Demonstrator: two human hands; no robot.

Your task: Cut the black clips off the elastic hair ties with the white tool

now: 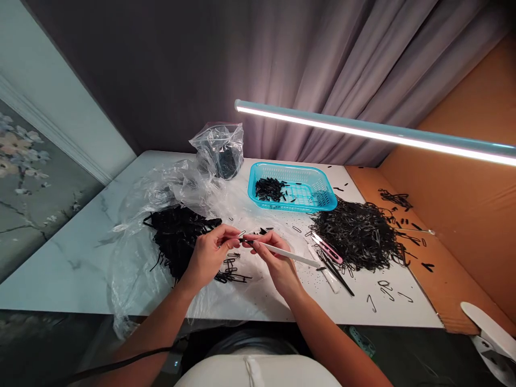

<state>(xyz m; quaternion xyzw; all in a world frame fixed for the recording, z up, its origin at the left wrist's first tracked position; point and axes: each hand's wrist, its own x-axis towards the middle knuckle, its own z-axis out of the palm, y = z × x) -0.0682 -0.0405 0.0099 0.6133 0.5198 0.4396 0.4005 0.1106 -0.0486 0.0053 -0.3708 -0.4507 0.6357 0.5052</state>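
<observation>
My left hand (210, 255) is closed, its thumb and fingers pinching a small black piece (245, 241) with a thin loop showing above it. Close against it, my right hand (281, 269) is closed on a slim white-handled tool (292, 253), whose dark tip meets the black piece. The exact kind of tool is hidden by the fingers. Beside my left hand lies a heap of black strips (177, 236) on clear plastic. Several small wire loops (231, 274) lie just below the hands.
A blue basket (296, 206) holding small black pieces stands behind my hands. Right of it spreads a large pile of black loops (358, 236), with a pink-handled tool (328, 250) and black tweezers (341, 277) alongside. A clear bag (226, 150) stands at the back; a lamp tube (363, 131) hangs above.
</observation>
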